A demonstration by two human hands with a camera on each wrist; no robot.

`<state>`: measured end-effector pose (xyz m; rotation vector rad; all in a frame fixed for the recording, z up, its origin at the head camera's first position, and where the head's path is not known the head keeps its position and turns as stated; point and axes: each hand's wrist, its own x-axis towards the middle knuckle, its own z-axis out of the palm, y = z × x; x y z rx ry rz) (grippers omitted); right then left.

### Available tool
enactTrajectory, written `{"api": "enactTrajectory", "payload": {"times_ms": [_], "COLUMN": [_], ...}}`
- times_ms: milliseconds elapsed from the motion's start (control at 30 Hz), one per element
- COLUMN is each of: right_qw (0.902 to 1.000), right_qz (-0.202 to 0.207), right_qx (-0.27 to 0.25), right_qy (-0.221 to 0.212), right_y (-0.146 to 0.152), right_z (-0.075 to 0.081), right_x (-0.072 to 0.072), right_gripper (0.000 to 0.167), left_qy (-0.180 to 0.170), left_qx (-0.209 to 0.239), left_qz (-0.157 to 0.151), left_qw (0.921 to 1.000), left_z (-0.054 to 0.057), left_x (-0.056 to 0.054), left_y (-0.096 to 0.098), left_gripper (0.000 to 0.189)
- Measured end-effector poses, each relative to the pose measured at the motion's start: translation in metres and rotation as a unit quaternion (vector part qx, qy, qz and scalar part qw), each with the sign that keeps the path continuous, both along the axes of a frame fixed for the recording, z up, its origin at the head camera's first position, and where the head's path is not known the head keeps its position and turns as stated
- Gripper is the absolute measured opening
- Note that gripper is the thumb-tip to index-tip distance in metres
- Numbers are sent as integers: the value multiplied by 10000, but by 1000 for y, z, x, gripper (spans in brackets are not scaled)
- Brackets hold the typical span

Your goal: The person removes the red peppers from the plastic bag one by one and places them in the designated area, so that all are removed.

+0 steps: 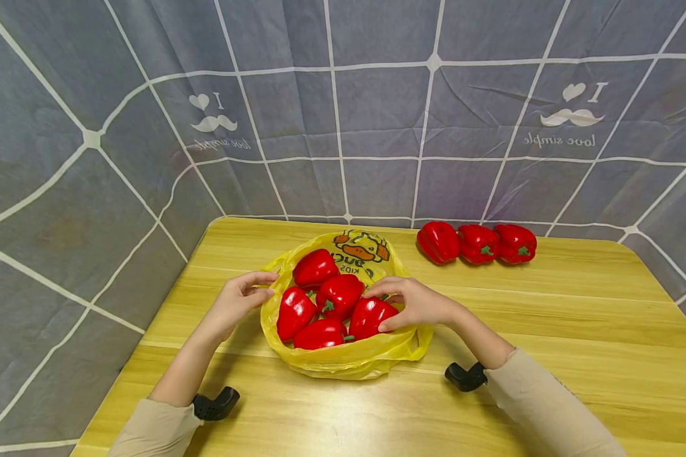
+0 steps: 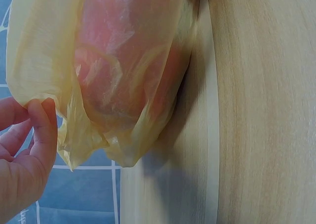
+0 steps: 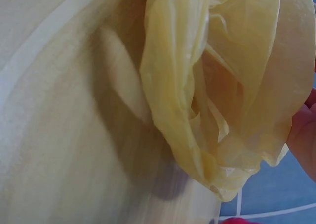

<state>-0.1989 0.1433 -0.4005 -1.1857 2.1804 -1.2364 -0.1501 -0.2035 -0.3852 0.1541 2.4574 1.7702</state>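
A yellow plastic bag [image 1: 343, 367] with a printed duck stands wide open on the table, several red bell peppers inside. My left hand [image 1: 237, 303] pinches the bag's left rim between thumb and fingers; the left wrist view shows that hand [image 2: 32, 150] on the thin plastic [image 2: 42, 61]. Inside the right side of the bag, my right hand [image 1: 417, 303] grips a red bell pepper [image 1: 370, 319], thumb in front and fingers behind. Close by lie a middle pepper [image 1: 342, 293], a back one [image 1: 316, 268], a left one [image 1: 295, 314] and a front one [image 1: 320, 335].
Three more red bell peppers sit in a row at the back of the wooden table [image 1: 549, 343]: a left one [image 1: 437, 242], a middle one [image 1: 477, 244] and a right one [image 1: 515, 244]. A grey curtain [image 1: 377, 114] with white lines hangs behind the table and along its sides.
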Motion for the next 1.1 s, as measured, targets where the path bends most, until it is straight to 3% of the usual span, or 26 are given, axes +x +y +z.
{"api": "enactTrajectory", "payload": {"times_ms": [333,600,1100], "right_qw": [9992,9994,9996], "right_qz": [80,34,-274], "right_qx": [377,222,-41], "right_qy": [124,258,116], "right_y": [-1,-1,3], "right_z": [4,3,10], "right_x": [-2,-1,2], "right_gripper": [55,53,55], "left_qy": [-14,-35,-34], "left_qx": [27,37,32], "left_qz": [-3,-4,1], "left_qw": [10000,10000,10000], "left_z": [1,0,0], "left_x": [0,1,1], "left_y": [0,0,0], "left_gripper": [33,34,34]}}
